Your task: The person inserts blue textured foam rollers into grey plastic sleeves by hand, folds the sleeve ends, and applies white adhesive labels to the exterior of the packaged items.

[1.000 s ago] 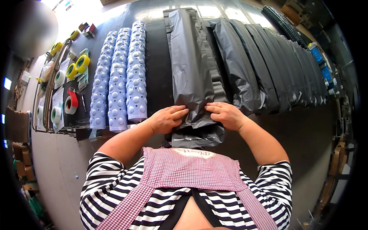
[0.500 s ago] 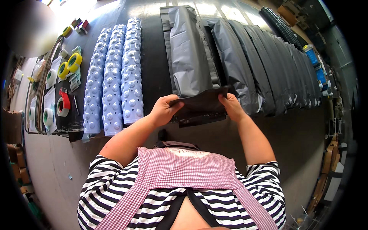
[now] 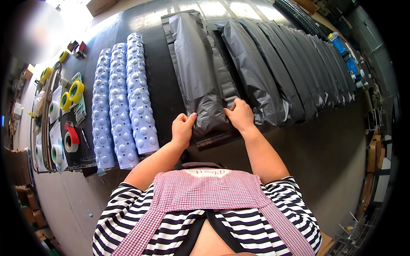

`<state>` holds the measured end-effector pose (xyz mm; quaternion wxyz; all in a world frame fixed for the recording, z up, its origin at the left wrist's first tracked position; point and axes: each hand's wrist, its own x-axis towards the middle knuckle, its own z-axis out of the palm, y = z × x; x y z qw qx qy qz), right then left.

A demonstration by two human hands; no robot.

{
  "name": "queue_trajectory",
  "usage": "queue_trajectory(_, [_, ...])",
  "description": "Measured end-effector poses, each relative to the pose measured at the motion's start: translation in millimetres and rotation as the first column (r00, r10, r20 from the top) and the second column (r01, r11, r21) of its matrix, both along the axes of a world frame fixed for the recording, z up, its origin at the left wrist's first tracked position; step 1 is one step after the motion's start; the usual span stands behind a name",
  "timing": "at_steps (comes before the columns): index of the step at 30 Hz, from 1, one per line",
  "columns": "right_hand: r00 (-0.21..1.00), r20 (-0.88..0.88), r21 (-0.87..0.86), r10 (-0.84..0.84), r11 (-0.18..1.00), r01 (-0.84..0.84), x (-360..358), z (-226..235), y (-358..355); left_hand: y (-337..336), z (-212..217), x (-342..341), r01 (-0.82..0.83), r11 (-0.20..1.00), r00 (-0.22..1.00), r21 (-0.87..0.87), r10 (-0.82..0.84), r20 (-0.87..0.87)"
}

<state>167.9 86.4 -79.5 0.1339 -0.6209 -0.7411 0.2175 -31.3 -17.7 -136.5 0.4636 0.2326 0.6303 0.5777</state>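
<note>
A long grey plastic mailer bag (image 3: 197, 68) lies on the black table (image 3: 162, 89), stuffed and running away from me. Its near end (image 3: 211, 117) is folded over. My left hand (image 3: 183, 128) presses the fold at its left side, fingers curled against the plastic. At the fold's right edge my right hand (image 3: 241, 114) pinches and presses it down. Both hands rest on the bag's near end, close to the table's front edge.
Several filled grey mailer bags (image 3: 294, 64) lie side by side to the right. Three rolled light-blue bumpy mats (image 3: 121, 102) lie to the left. Tape rolls, yellow (image 3: 76, 91) and others (image 3: 70, 141), sit on a side tray far left. Grey floor lies to the right.
The bag's near end, first hanging over the table edge, was lifted and folded over onto the bag. Both hands moved up and away with it and now press the fold down.
</note>
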Motion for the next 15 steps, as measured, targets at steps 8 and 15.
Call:
queue_trajectory(8, [0.991, 0.079, -0.150, 0.107, 0.984, -0.095, -89, 44, 11, 3, 15, -3, 0.111, 0.993, 0.896, 0.049, -0.078, -0.437])
queue_trajectory(15, [0.511, -0.856, -0.337, -0.080, 0.836, -0.433, -31, 9, 63, -9, 72, -43, 0.369, 0.926, 0.558, -0.075, -0.285, -0.780])
